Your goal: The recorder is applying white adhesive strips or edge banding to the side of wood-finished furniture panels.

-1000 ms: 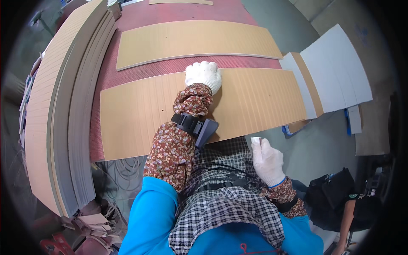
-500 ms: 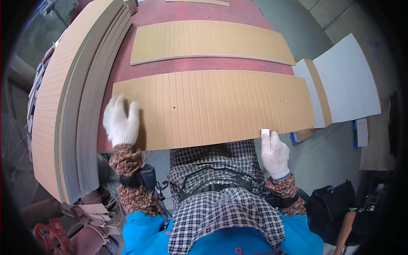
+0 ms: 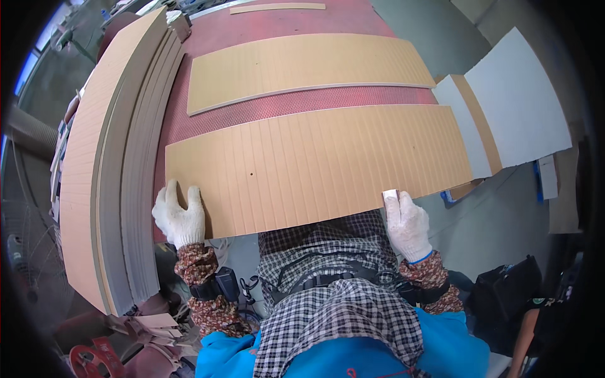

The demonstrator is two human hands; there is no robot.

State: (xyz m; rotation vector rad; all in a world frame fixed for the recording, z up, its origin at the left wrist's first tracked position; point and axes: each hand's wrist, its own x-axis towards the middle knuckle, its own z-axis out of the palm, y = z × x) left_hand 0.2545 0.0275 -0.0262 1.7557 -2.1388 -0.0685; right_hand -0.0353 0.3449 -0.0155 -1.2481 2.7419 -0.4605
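Tan grooved board (image 3: 315, 167) lies across the red bench (image 3: 296, 106) at mid-frame; since a second ago the left hand (image 3: 179, 214) has come off the board's middle to its lower-left corner, fingers spread flat, so both hands now sit at the near edge. Right hand (image 3: 406, 223) pinches a small white block (image 3: 390, 195) against that edge, lower right. Stacked boards (image 3: 113, 176) crowd the left; a second board (image 3: 302, 66) lies above, with open floor at right.

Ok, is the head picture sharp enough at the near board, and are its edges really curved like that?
Head view: the near grooved board is sharp and evenly lit, no glare; left hand and right hand at its near edge are crisp; the bowed edges look like fisheye bending, strongest on the stacked boards near the dark rim.
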